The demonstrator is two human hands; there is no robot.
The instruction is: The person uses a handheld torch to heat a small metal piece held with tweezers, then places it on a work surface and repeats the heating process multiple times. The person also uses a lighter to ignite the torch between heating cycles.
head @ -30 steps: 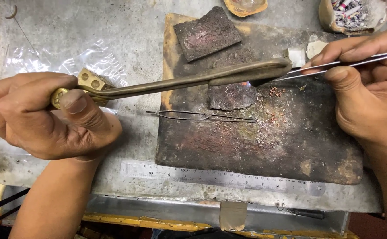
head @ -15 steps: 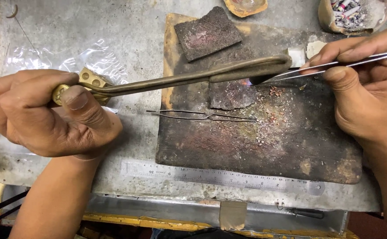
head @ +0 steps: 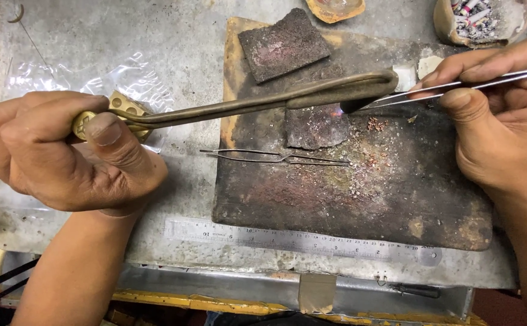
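The left hand has its grip wrapped tight around the brass handle of a torch, thumb pressed along the top. The torch's long bent tube runs right across the surface to a hooked nozzle, where a small flame shows at the tip. The right hand pinches a pair of steel tweezers between thumb and forefinger, grip narrow; their points meet the torch nozzle just at the flame, over a small dark pad. What the points hold is too small to tell.

The pad lies on a large scorched board, and a second square pad lies tilted at the board's upper left. A thin wire clip lies flat across the board's left edge, just below the small pad. Reddish crumbs are scattered right of the flame.

A clear crumpled plastic bag lies under the torch handle. A steel ruler lies along the front of the surface, below the board. At the top edge, a shallow clay dish sits near the middle, its contents unclear, and a clay bowl at the right holds a heap of small whitish and grey stubs.
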